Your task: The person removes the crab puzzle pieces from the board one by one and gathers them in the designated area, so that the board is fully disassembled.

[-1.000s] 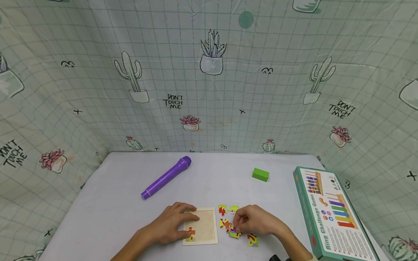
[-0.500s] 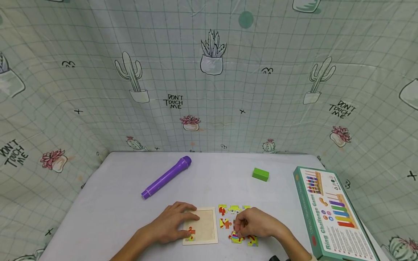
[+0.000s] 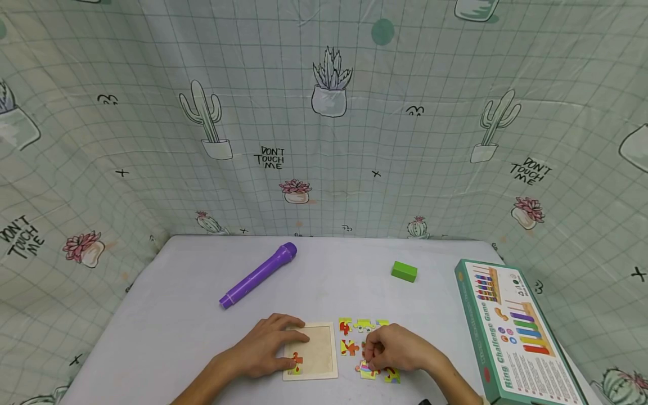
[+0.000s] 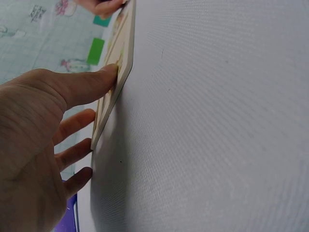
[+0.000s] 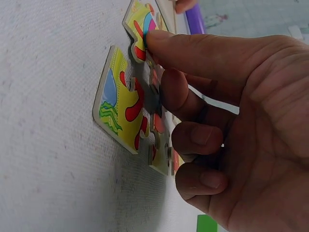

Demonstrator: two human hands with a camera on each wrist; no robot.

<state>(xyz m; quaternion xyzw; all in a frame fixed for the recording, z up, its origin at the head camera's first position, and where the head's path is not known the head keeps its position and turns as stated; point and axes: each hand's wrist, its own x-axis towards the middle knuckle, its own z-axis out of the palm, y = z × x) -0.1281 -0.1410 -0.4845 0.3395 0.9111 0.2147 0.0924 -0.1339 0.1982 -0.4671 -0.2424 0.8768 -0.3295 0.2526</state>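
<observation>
A shallow wooden puzzle tray (image 3: pixel 321 351) lies flat in the head view, with one red and yellow puzzle piece (image 3: pixel 297 363) in its lower left part. My left hand (image 3: pixel 260 347) rests on the tray's left side, thumb and fingers spread. In the left wrist view its thumb (image 4: pixel 91 86) lies on the board's face. Right of the tray, my right hand (image 3: pixel 400 350) pinches a puzzle piece with pink and blue stripes (image 3: pixel 367 369), low over the table; its thumb (image 5: pixel 174 46) covers part of the piece. A corner piece (image 5: pixel 113 104) lies close by.
Several loose puzzle pieces, such as a red and yellow one (image 3: pixel 349 347), lie beside the tray, some partly hidden by my right hand. Behind are a purple microphone-shaped stick (image 3: pixel 258 275) and a green block (image 3: pixel 404 271). A game box (image 3: pixel 521 332) stands at right.
My right hand has shifted slightly toward me and right with the striped piece, which now sits against the corner piece. The left hand and tray have stayed put.
</observation>
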